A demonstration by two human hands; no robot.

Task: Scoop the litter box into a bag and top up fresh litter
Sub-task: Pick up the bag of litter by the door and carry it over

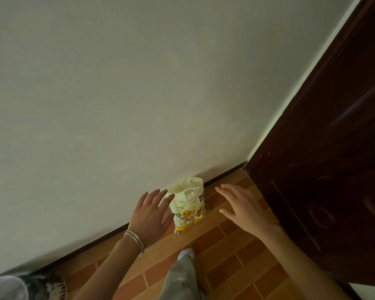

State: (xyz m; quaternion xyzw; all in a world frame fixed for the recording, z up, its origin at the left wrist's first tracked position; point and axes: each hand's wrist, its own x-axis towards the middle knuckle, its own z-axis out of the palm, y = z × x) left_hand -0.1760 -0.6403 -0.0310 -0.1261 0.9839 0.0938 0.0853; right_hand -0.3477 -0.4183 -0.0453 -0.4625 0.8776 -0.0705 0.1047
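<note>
Litter bag (189, 204) stands upright (mouth up).

You have one litter bag (187, 202) in front of you and two hands, your left hand (152, 213) and your right hand (240, 204). You also see one dark door (333, 148), one foot (185, 253) and one round bin (9, 286).

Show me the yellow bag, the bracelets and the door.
yellow bag (188, 205): head view, on its printed front, below the open top.
bracelets (135, 240): head view, on the middle of the silver bands around the wrist.
door (333, 148): head view, on its dark wooden panel.
</note>
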